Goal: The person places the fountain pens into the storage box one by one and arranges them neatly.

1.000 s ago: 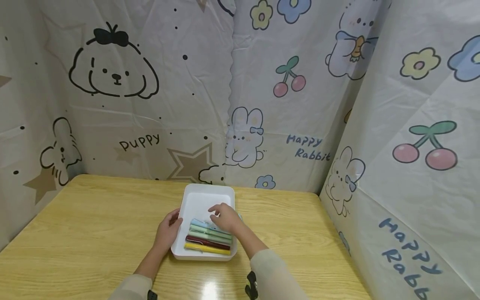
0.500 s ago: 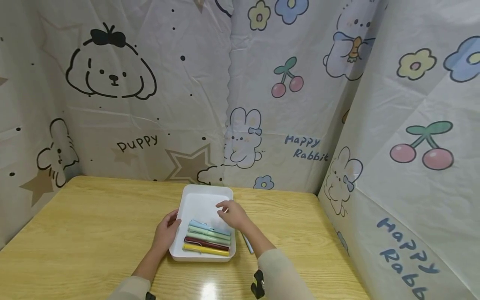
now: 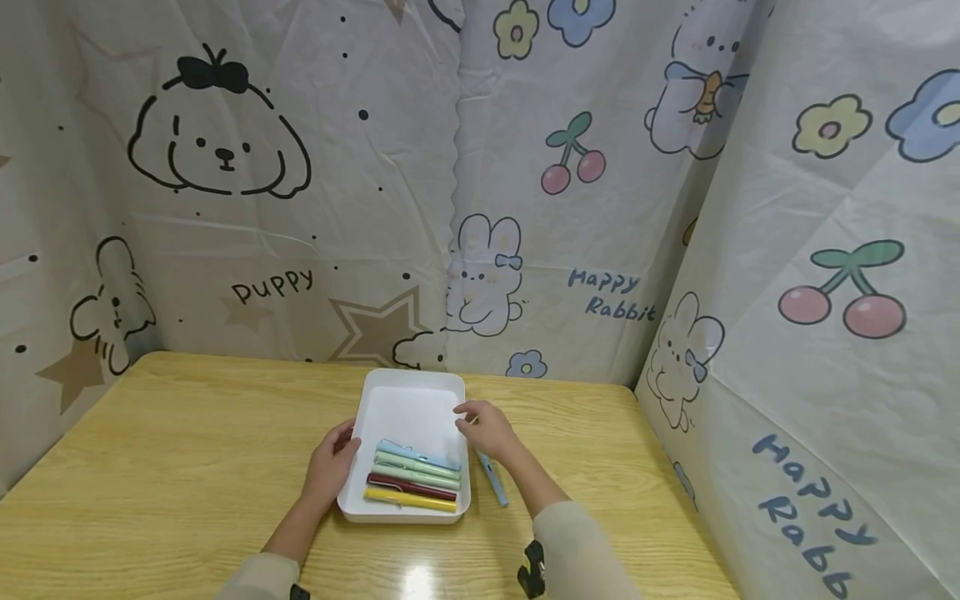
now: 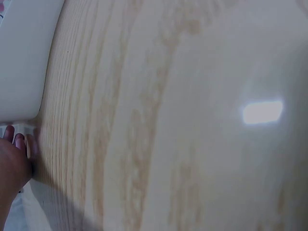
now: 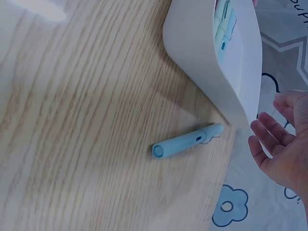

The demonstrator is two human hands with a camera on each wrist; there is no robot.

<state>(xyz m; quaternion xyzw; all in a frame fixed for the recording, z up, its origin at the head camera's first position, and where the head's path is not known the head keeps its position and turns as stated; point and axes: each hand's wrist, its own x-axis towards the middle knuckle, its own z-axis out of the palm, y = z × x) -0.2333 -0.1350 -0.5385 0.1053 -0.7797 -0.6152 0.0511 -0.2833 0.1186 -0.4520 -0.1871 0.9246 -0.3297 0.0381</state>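
Note:
The white tray [image 3: 412,408] stands on the table, with a row of capped pens in its near half. A light blue pen [image 3: 415,454] lies uppermost, then light green pens [image 3: 420,471], a dark red pen [image 3: 412,487] and a yellow pen [image 3: 408,500]. My left hand [image 3: 330,462] holds the tray's left side, thumb at the rim. Over the right rim hovers my right hand [image 3: 487,429], fingers loosely bent around nothing. On the table below it, outside the tray, rests another light blue pen [image 5: 185,142], partly hidden by that hand in the head view.
The wooden table [image 3: 225,433] spreads to both sides of the tray. A printed cloth [image 3: 375,208] hangs behind its far edge, close to the tray's far end. On the right another cloth panel [image 3: 825,400] runs along the table's edge.
My right hand has moved right, from above the pens in the tray to the right rim. The light blue pen on the table has come into fuller view. My left hand stays at the tray.

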